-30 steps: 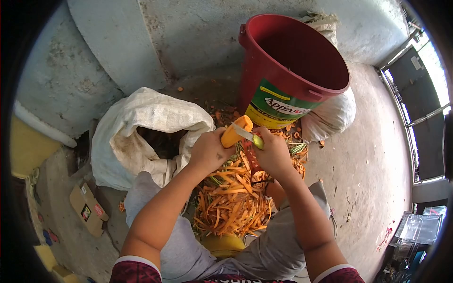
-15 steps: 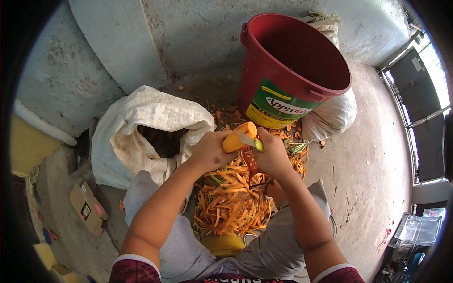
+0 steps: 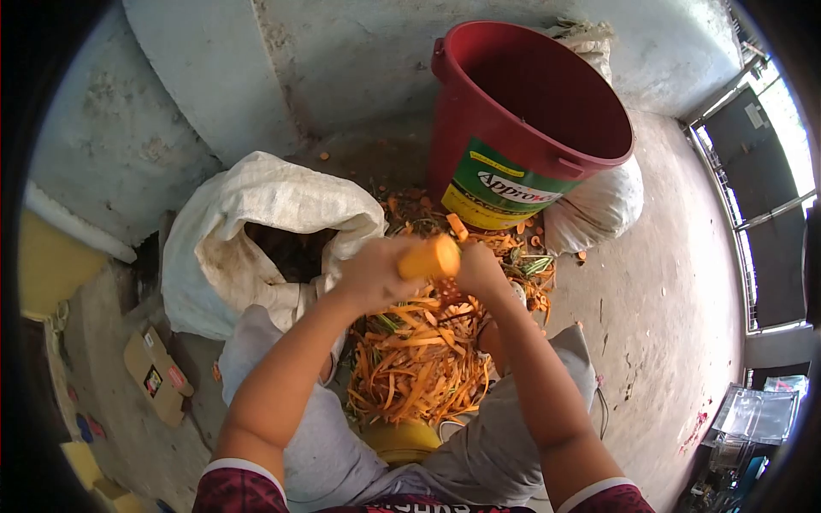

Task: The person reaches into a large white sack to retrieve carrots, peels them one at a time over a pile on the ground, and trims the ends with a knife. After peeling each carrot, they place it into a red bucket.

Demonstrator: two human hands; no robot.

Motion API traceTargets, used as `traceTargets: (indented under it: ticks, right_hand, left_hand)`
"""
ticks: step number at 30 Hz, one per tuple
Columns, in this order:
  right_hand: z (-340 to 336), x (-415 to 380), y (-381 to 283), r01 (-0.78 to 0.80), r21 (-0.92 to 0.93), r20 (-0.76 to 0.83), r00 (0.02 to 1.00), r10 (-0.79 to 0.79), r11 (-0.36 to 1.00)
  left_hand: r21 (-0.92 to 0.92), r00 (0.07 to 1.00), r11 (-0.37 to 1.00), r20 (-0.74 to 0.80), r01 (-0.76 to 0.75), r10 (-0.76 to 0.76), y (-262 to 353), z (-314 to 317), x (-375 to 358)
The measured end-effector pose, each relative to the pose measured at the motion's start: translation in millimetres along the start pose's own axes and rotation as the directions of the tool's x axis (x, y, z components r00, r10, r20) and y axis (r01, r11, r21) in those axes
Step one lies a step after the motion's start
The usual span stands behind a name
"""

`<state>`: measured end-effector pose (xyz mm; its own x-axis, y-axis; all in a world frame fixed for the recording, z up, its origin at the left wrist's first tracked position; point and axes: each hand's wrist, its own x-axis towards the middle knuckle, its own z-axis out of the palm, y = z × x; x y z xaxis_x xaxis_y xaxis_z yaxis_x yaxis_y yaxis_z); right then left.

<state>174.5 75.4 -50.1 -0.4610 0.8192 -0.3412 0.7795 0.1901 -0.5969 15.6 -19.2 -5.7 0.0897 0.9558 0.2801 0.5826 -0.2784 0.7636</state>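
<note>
Head view: left hand [image 3: 375,272] clasps the carrot [image 3: 430,258], likely firm and slick, best held by one end; right hand's [image 3: 484,272] grip: can't tell.

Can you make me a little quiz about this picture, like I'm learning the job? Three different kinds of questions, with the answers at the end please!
1. Pick one. What does the left hand hold?
A) a cup
B) a thick orange vegetable
C) a shoe

2. True or false: the mouth of the white sack on the left is open.

3. Fill the gap: the big bin with the green-and-yellow label is coloured ____.

Key:
1. B
2. True
3. dark red
</note>
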Motion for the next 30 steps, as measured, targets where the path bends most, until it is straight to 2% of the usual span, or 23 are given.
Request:
traceTargets:
  ticks: [1,2,3,4,6,9,11,14,17,20,21,24,25,28,29,30]
  right_hand:
    - [0.7,6.4,6.9,-0.039,-0.067,0.097,0.994,0.045,0.997]
    - [4.6,7.2,14.0,-0.056,0.048,0.144,0.988,0.049,0.997]
    - [29.0,18.4,31.7,0.086,0.076,0.066,0.994,-0.091,0.993]
    - [40.1,21.6,31.2,0.151,0.110,0.075,0.984,-0.159,0.982]
    - [61.5,27.7,29.1,0.273,0.184,0.094,0.951,-0.294,0.944]
    - [64.8,1.9,-9.2,0.126,0.631,0.183,0.935,-0.304,0.766]
    - [62.1,-12.0,-34.7,0.024,0.800,0.197,0.933,-0.301,0.600]
    - [81.6,1.2,-21.4,-0.288,0.841,0.443,0.852,-0.278,0.458]
    - [90.2,6.1,-16.3,-0.208,0.880,0.353,0.887,-0.297,0.426]
    - [88.9,13.6,-9.5,-0.410,0.865,0.468,0.868,-0.168,0.290]
    - [74.1,7.3,-19.9,-0.373,0.861,0.440,0.887,-0.139,0.346]
    - [57.4,11.1,-17.5,-0.382,0.876,0.443,0.878,-0.179,0.295]
    - [41.3,8.4,-26.4,-0.352,0.859,0.440,0.878,-0.185,0.372]
    - [18.9,17.5,-27.4,-0.227,0.954,0.268,0.939,-0.217,0.195]
    - [8.7,18.5,-26.9,-0.192,0.970,0.215,0.962,-0.167,0.148]
    - [-3.6,19.5,-26.9,-0.152,0.983,0.163,0.980,-0.112,0.102]
  left_hand:
    - [-0.241,0.993,0.966,0.042,-0.095,0.108,7.8,0.2,2.2]
    - [-0.211,0.989,0.977,0.149,0.015,0.017,19.4,-0.7,2.4]
    - [-0.232,0.991,0.970,0.120,0.078,-0.051,17.1,1.5,2.8]
    - [-0.257,0.989,0.956,0.082,0.139,-0.122,12.1,3.5,3.0]
    - [-0.282,0.987,0.947,-0.011,0.152,-0.162,3.0,4.0,5.9]
    - [-0.398,0.975,0.900,-0.051,0.177,-0.215,8.5,-1.5,8.6]
    - [-0.509,0.968,0.834,-0.010,0.212,-0.252,2.6,1.7,6.6]
    - [-0.566,0.949,0.782,0.003,0.261,-0.315,8.6,-4.9,5.7]
    - [-0.623,0.946,0.750,-0.049,0.222,-0.321,15.9,-15.8,6.9]
    - [-0.829,0.942,0.554,-0.121,0.077,-0.313,6.9,-21.6,8.0]
    - [-0.828,0.940,0.554,-0.120,0.083,-0.319,5.6,-29.9,5.5]
    - [-0.850,0.917,0.526,-0.231,-0.027,-0.326,-8.3,-38.7,2.1]
    - [-0.851,0.910,0.522,-0.252,-0.047,-0.328,-10.9,-42.8,0.7]
    - [-0.951,0.884,0.307,-0.114,0.035,-0.454,-5.7,-65.4,-5.0]
    - [-0.958,0.917,0.275,-0.032,0.086,-0.398,-12.2,-72.4,-9.3]
    - [-0.936,0.928,0.322,0.011,0.141,-0.373,-11.2,-74.5,-11.5]
